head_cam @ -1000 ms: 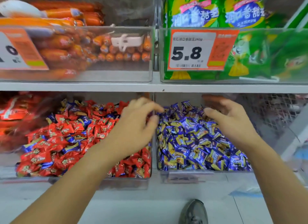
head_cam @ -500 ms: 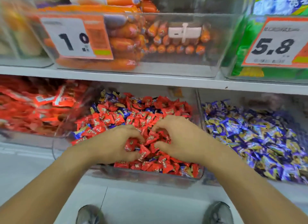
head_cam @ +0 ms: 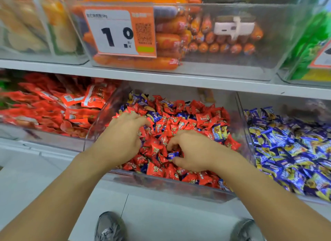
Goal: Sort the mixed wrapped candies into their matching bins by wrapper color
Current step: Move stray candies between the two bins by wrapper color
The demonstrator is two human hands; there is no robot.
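The right hand (head_cam: pixel 192 150) now pinches a blue candy (head_cam: pixel 173 155) between thumb and fingers; half a second ago it only raked the heap. The left hand (head_cam: pixel 121 138) presses, fingers spread, on red candies (head_cam: pixel 179 126) in the mixed bin (head_cam: pixel 170 188) (many blues remain). The blue bin (head_cam: pixel 248 133) sits just beside.
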